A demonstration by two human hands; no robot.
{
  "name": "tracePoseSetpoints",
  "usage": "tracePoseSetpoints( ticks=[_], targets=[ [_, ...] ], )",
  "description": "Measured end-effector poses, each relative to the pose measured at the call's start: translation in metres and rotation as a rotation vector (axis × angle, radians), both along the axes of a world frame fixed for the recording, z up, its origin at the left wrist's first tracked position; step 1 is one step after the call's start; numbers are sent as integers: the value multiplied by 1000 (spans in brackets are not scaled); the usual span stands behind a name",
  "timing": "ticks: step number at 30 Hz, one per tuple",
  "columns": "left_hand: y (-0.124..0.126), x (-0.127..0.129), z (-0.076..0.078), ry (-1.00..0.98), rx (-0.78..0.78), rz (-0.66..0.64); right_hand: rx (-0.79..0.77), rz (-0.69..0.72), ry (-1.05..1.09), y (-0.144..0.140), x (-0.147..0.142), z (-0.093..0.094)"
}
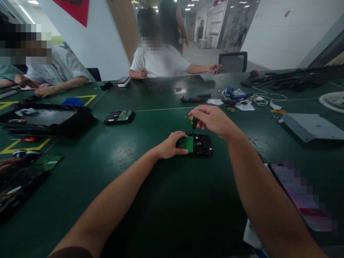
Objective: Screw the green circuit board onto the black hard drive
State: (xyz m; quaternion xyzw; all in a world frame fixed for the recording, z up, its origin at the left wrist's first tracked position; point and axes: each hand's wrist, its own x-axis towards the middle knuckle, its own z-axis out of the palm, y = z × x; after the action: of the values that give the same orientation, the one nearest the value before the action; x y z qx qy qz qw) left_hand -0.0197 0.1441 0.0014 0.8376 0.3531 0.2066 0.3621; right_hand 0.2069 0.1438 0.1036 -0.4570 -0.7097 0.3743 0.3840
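A black hard drive (203,145) with a green circuit board (186,144) on its left half lies flat on the green table (150,186). My left hand (173,145) grips the drive's left end, thumb on the near side and fingers on the far side. Above the drive's far edge, my right hand (211,120) is closed around the handle of a yellow and black screwdriver (193,122). The screwdriver points down at the board's far edge; its tip is too small to make out. Several tiny screws seem to lie just beyond the drive.
Another hard drive (119,116) lies to the left, past it a black casing (45,118). A grey metal box (313,127) and a phone (301,197) are at right. Cables (236,95) lie farther back. Co-workers sit across, one person's hand (214,68) holding a tool.
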Motion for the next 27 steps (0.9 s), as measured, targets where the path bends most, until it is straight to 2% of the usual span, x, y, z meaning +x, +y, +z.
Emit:
tracePoseSetpoints(
  ticks=[13, 27],
  targets=[
    [3, 1, -4, -9, 16, -4, -11, 2, -27, -2, -5, 3],
    [6, 0, -5, -6, 56, -35, -17, -15, 17, 3, -2, -2]
  ],
)
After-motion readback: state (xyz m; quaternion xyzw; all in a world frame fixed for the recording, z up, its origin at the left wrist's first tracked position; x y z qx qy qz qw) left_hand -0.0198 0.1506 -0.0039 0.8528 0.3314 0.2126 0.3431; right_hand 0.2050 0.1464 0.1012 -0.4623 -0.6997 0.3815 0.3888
